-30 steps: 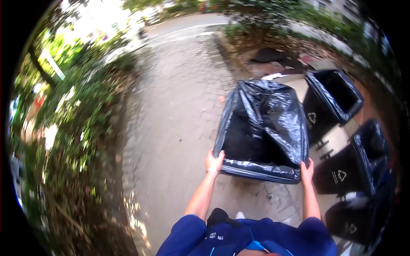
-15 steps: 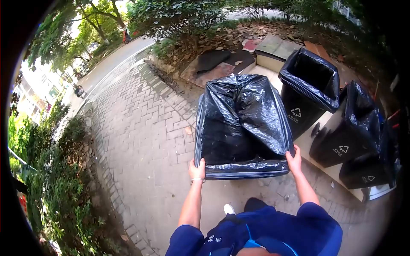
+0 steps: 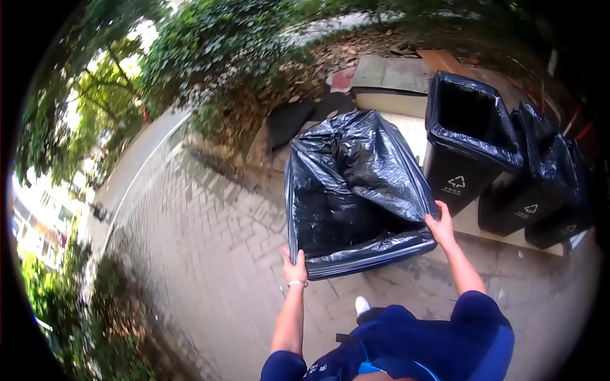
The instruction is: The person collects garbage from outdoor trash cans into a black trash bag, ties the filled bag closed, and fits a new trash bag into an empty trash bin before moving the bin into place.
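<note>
In front of me is a trash bin (image 3: 356,263) lined with a shiny black plastic bag, its top open toward me. The bag (image 3: 387,159) folds over the rim and sags in loose creases inside. My left hand (image 3: 295,268) grips the near left corner of the rim, thumb on top, a thin band around the wrist. At the near right corner my right hand (image 3: 441,225) is closed on the rim and liner. The bin's lower body is hidden beneath its top.
Several black lined bins stand on a pale platform at right; the nearest bin (image 3: 454,181) bears a recycling mark. Dark mats (image 3: 292,124) and a flat board (image 3: 391,76) lie behind. Brick paving (image 3: 216,254) runs left, bordered by bushes (image 3: 108,305).
The view has turned right, and the lined bin now appears tilted, its near left corner lower. The row of bins sits higher in view. Both hands keep their hold on the rim.
</note>
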